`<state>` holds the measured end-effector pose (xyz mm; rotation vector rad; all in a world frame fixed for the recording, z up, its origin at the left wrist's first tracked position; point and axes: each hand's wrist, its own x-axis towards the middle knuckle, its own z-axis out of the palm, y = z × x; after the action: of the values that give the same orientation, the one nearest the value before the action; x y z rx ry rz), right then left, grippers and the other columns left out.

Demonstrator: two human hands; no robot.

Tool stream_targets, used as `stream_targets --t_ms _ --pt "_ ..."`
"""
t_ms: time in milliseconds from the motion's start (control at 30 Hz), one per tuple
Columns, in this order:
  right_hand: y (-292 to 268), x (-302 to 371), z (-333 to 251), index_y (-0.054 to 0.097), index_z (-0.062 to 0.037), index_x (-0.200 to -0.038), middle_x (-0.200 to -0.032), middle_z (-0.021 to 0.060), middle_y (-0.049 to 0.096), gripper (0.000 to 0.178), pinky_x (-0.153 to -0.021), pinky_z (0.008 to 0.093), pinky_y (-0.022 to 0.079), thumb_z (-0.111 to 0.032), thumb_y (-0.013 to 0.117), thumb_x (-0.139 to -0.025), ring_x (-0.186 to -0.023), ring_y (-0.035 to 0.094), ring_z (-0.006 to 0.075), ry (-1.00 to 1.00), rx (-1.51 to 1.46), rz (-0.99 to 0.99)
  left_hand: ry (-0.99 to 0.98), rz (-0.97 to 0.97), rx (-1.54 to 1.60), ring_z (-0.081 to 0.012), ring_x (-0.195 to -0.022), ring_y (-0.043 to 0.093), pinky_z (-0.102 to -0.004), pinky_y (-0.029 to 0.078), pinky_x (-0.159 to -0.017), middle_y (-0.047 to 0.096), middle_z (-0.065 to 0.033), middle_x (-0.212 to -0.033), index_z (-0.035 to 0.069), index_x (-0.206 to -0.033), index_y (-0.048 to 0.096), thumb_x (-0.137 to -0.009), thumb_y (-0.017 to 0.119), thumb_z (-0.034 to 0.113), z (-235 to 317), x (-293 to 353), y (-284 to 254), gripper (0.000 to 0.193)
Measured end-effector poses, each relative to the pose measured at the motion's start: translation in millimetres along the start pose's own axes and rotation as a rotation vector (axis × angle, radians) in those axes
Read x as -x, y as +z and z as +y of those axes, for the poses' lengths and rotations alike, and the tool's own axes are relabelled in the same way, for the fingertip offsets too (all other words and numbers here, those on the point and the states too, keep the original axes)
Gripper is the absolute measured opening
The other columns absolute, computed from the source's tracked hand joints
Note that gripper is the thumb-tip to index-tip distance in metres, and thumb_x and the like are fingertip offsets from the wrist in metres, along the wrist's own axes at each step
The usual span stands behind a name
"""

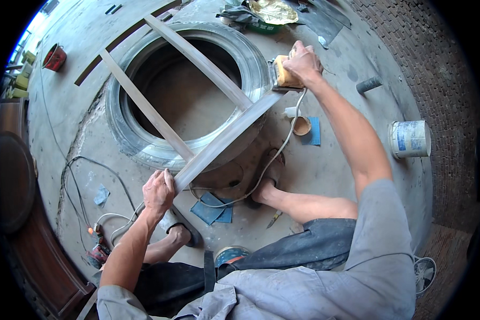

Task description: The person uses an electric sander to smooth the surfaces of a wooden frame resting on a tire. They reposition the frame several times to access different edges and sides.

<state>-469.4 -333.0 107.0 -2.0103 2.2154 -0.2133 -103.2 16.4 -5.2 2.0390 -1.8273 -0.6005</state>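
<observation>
A wooden frame (226, 135) of long rails and two crosspieces lies across a large tyre (124, 120) on the floor. My left hand (159, 191) is closed around the near end of the frame's closest rail. At that rail's far right end, my right hand (303, 61) grips a yellow electric sander (286, 72) from above. The sander's base rests on or right at the wood; its exact contact is hidden. From the sander a pale cord (282, 146) loops down past my leg toward the left.
Blue sandpaper sheets (208, 209) lie near my feet, with a knife (274, 218) beside them. Rightward are a small cup of brown paste (302, 126), a white bucket (410, 139) and a dark cylinder (369, 84). Cables, a red drill (97, 255) and dark wooden furniture (48, 272) stand left.
</observation>
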Motion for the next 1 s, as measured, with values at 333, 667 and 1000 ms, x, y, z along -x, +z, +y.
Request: stream_targets --t_ms 333,667,1000 --pt "11.0 85.7 -60.0 0.055 -0.0101 -0.133 -0.134 0.0252 0.052 0.058 -0.098 0.0567 0.055 -0.031 0.075 -0.082 -0.123 0.056 0.0489 -0.135 -0.081 0.003 -0.043 0.008 0.01 -0.0403 -0.089 0.065 -0.0496 0.052 -0.083 0.067 -0.0182 -0.091 0.001 -0.088 0.069 -0.109 0.042 0.025 4.8 0.9 -1.7 0.042" --pt "11.3 100.2 -51.7 0.056 -0.0108 -0.126 -0.127 0.0239 0.056 0.05 -0.096 0.0566 0.053 -0.035 0.073 -0.085 -0.118 0.059 0.0469 -0.144 -0.065 0.06 -0.023 0.012 -0.014 -0.039 -0.09 0.066 -0.0491 0.053 -0.083 0.067 -0.0181 -0.09 0.004 -0.088 0.069 -0.108 0.045 0.026 -2.5 1.4 2.6 0.038" --pt "14.2 105.1 -65.3 0.057 -0.0098 -0.129 -0.129 0.0225 0.054 0.053 -0.094 0.0555 0.056 -0.031 0.075 -0.085 -0.122 0.056 0.0455 -0.213 -0.071 0.043 -0.023 0.012 -0.048 -0.0399 -0.091 0.066 -0.0496 0.053 -0.083 0.066 -0.0188 -0.09 0.004 -0.089 0.068 -0.107 0.045 0.025 -3.9 1.3 3.3 0.037"
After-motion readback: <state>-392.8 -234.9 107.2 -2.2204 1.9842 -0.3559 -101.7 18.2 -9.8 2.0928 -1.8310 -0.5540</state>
